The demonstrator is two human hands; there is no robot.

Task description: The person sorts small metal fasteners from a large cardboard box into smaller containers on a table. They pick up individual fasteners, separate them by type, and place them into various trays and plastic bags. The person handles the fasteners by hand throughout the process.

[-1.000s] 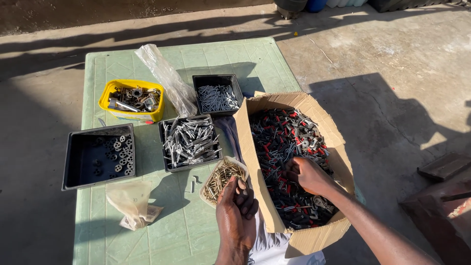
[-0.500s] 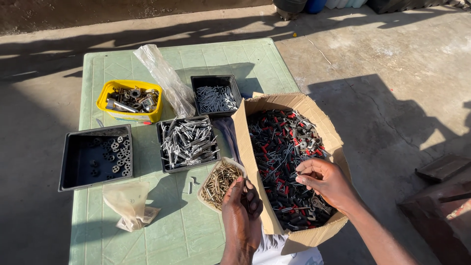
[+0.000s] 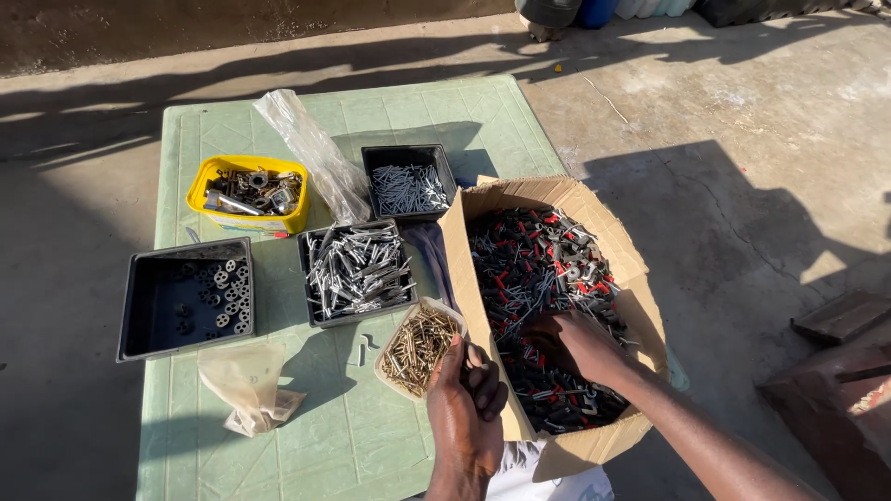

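cardboard box [image 3: 557, 199] of mixed red, black and grey hardware sits at the table's right edge. right hand [image 3: 577, 345] is buried in the pile, fingers curled, grip unclear. left hand [image 3: 467, 397] loosely cupped, fingers bent, beside the box wall, just over small tray of brass screws [image 3: 415, 345]. green table [image 3: 353, 445] holds black trays, yellow tub [image 3: 243, 190].

Both forearms are bare, with no sleeves, gloves, watch or rings showing on the left hand [image 3: 467, 408] or the right hand [image 3: 574, 345]. Near the bottom edge, a strip of what may be white clothing [image 3: 548, 475].
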